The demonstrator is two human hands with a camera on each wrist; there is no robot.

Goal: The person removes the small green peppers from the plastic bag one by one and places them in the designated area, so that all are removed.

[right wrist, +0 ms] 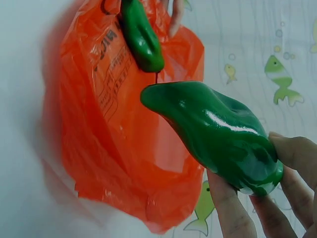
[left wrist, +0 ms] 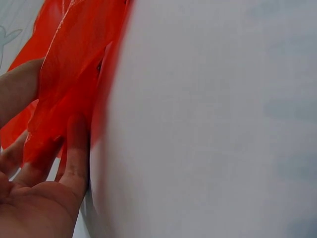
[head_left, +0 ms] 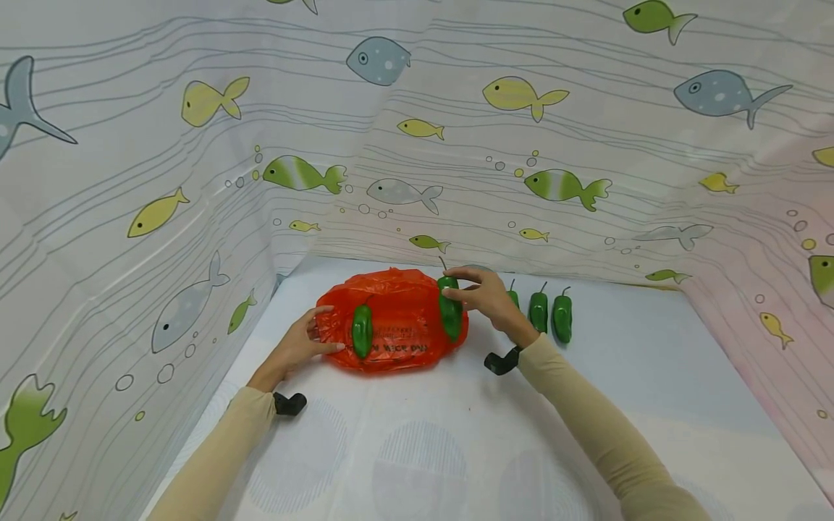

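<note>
A red plastic bag (head_left: 397,347) with dark printing lies flat on the white surface. One glossy green pepper (head_left: 362,331) rests on top of it, stem toward the far side. My left hand (head_left: 301,347) is at the bag's left edge, fingers and thumb spread apart. In the left wrist view, its fingertips (left wrist: 77,136) reach behind the thin red film. Over the bag's right end, my right hand (head_left: 482,295) pinches a second green pepper (right wrist: 213,131) near its stem end, thumb on one side and fingers on the other. That pepper's tip points toward the bag in the right wrist view.
Several more green peppers (head_left: 562,318) stand in a row right of the bag, one partly hidden by the right hand. A fish-patterned curtain (head_left: 456,159) encloses the back and sides. Black wrist mounts (head_left: 502,362) sit below both hands.
</note>
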